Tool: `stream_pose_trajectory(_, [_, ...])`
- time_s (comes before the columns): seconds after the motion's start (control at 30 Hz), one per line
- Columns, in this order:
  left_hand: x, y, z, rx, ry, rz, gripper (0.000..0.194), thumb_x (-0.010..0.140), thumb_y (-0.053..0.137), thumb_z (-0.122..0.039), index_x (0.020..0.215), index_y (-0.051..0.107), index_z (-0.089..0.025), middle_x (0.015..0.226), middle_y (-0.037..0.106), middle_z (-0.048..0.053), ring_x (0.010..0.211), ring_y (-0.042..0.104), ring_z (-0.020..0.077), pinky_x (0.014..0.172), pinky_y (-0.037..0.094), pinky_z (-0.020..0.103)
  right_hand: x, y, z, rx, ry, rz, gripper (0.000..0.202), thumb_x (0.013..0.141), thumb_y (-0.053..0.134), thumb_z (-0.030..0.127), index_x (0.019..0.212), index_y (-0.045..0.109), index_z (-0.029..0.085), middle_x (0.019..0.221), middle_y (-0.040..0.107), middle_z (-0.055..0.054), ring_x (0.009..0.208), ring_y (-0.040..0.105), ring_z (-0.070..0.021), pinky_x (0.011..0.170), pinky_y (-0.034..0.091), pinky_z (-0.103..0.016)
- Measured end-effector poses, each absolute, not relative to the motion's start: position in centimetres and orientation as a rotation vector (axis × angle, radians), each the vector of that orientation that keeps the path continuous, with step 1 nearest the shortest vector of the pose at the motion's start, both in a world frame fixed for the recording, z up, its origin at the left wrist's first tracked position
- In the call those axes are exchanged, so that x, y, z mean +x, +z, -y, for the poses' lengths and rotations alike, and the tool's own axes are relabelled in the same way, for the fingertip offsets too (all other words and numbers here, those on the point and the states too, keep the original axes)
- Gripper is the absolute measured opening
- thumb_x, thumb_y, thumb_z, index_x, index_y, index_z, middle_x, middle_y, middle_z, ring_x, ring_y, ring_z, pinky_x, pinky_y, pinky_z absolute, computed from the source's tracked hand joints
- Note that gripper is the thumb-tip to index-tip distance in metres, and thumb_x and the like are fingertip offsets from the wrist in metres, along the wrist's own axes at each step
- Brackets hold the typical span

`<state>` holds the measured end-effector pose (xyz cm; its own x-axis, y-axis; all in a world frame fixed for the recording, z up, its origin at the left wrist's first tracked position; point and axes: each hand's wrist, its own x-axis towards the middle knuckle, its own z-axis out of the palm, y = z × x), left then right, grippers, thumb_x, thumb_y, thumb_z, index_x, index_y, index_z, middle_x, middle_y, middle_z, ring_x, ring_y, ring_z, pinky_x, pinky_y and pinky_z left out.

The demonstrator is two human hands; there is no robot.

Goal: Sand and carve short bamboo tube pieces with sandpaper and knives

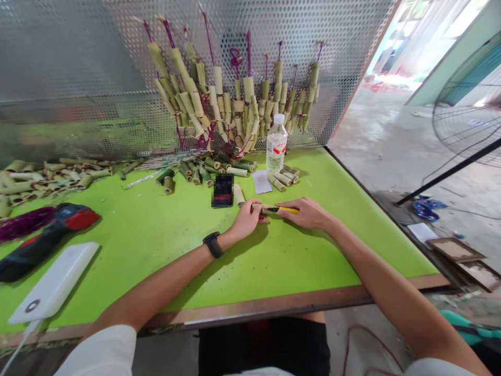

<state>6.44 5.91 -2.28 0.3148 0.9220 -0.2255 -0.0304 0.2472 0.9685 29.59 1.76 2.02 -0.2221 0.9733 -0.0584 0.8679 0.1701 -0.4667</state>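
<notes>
Near the middle of the green tabletop [188,261], my left hand [248,218] is closed around a short bamboo piece [258,208], most of it hidden by the fingers. My right hand [307,213] grips a yellow-handled tool [288,210] with a dark, narrow tip, which looks like a craft knife. That tip points left and meets the end of the bamboo piece. Just beyond my left hand lies another pale bamboo piece [238,195], beside a dark phone [223,190]. A white paper [262,181] rests behind my hands.
A water bottle [276,144] stands among cut bamboo pieces [203,169] at the back. Strung bamboo [235,107] hangs on the perforated metal panel [105,115]. At left lie a red-and-black power tool [50,237], purple cord [25,223], a white power bank [58,279] and more bamboo [50,180].
</notes>
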Motion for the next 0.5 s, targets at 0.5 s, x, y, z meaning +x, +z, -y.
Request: stream_pose_trajectory(0.5, [6.21,-2.71,-6.23,1.114,0.844,-1.015,0.004,0.11,0.061,-0.014,0.113,0.06,-0.014,0.096,0.076,0.008,0.068,0.078,0.0143,0.085,0.07,0.038,29.56,1.53,-2.41,-1.974,0.427,1.965,0.053,0.106,0.055,0.063,0.135,0.084,0.029,0.089,0.085,-0.009,0.066,0.064,-0.021,0.062,0.042,-0.03])
